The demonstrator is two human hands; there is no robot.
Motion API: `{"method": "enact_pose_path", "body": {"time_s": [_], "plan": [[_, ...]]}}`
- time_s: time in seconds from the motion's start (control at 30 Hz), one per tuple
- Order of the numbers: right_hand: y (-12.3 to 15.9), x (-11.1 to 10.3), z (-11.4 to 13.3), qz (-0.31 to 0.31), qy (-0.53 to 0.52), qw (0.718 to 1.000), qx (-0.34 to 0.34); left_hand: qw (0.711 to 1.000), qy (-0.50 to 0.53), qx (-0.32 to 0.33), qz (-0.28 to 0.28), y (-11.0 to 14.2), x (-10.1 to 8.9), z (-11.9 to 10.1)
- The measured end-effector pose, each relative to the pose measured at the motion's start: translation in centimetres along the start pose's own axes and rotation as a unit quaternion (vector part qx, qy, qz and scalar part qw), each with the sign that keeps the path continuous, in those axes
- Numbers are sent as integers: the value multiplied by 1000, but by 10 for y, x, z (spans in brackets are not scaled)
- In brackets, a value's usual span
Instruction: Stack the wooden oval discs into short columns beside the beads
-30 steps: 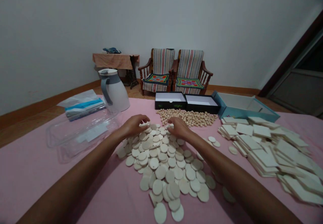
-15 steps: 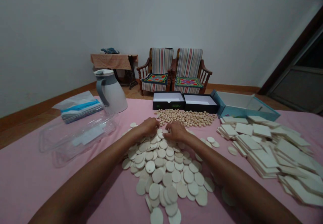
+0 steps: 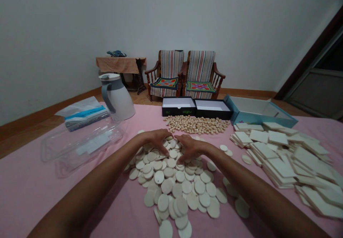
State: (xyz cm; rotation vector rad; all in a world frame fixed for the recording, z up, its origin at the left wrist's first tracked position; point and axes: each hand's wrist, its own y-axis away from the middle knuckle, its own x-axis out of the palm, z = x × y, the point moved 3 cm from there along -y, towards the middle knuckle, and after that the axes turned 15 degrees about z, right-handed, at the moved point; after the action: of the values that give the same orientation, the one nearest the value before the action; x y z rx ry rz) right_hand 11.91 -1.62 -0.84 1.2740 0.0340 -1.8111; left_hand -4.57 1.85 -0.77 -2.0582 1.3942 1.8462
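Observation:
A heap of pale round wooden discs (image 3: 177, 186) spreads over the pink cloth (image 3: 118, 198) in front of me. At the heap's far end, my left hand (image 3: 158, 139) rests on the discs from the left, its thumb apart from its fingers. My right hand (image 3: 189, 147) faces it from the right, thumb and fingers spread over the discs. Some discs show in the gap between the two hands. Just beyond my fingertips lies a band of small wooden beads (image 3: 198, 124). What is under my palms is hidden.
Two black boxes (image 3: 179, 107) and a blue box (image 3: 262, 111) stand at the back. Square wooden tiles (image 3: 278, 166) are piled on the right. On the left are a grey-white jug (image 3: 119, 98), a tissue pack (image 3: 85, 116) and clear plastic trays (image 3: 85, 148).
Both hands have come slightly nearer to me and opened. Their thumbs now stand away from the fingers over the discs, where before the fingers were more curled.

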Motion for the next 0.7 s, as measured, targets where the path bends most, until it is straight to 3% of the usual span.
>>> {"method": "enact_pose_path", "body": {"time_s": [0.2,0.5,0.7], "plan": [[-13,4,-1,-44,14,998,48,999,23,27,-13,-6,2,-5],[-20,7,-3,-106,-54,992,29,993,49,50,-93,-9,4,-10],[-27,6,0,-100,-21,994,26,986,75,61,-133,11,-4,0]]}}
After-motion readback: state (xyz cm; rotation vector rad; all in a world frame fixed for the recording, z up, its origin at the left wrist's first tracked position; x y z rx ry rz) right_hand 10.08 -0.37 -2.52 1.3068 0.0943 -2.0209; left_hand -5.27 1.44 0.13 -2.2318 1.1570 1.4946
